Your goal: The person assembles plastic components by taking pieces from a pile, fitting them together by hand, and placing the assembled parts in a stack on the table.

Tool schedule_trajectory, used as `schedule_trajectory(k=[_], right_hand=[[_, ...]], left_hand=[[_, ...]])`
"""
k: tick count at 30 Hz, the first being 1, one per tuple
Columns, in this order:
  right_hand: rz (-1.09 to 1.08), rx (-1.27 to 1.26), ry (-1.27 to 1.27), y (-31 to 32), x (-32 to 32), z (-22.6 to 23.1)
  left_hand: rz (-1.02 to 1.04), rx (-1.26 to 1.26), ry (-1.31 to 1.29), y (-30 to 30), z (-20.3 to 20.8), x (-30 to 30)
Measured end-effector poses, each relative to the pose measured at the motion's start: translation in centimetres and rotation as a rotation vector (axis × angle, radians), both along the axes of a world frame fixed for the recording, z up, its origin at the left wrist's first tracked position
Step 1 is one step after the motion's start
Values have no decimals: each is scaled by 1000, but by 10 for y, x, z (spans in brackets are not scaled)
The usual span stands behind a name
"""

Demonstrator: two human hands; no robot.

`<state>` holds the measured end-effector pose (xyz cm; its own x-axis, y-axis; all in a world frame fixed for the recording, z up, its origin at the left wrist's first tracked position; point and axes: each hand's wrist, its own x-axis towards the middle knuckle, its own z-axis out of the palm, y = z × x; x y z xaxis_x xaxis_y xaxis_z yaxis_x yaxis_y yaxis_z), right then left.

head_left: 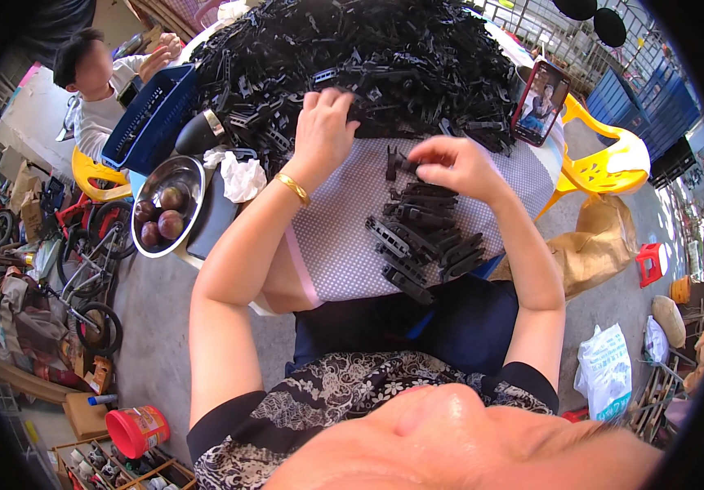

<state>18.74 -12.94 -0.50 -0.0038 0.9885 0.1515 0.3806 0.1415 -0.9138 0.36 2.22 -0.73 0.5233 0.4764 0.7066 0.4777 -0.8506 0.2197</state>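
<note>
A big heap of black plastic parts covers the far half of the table. My left hand, a gold bangle at its wrist, reaches to the near edge of this heap; its thumb stands apart from its bent fingers, and I see nothing held. Over the patterned cloth, my right hand pinches a small black plastic part, partly covered by the slightly blurred fingers. Just nearer to me lies a smaller group of black plastic clips, arranged roughly in rows toward the table edge.
At left are a steel bowl of dark round fruit, crumpled tissue and a blue basket. Another person sits beyond. A phone stands at right, near a yellow chair and a brown sack.
</note>
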Motion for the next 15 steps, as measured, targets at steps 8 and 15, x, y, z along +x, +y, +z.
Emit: schedule_trajectory(k=[8, 15], right_hand=[[86, -194, -183, 9, 5, -6], [-211, -145, -510, 15, -16, 4]], left_hand=[[-84, -104, 152, 0, -4, -3], [-210, -465, 11, -15, 4, -4]])
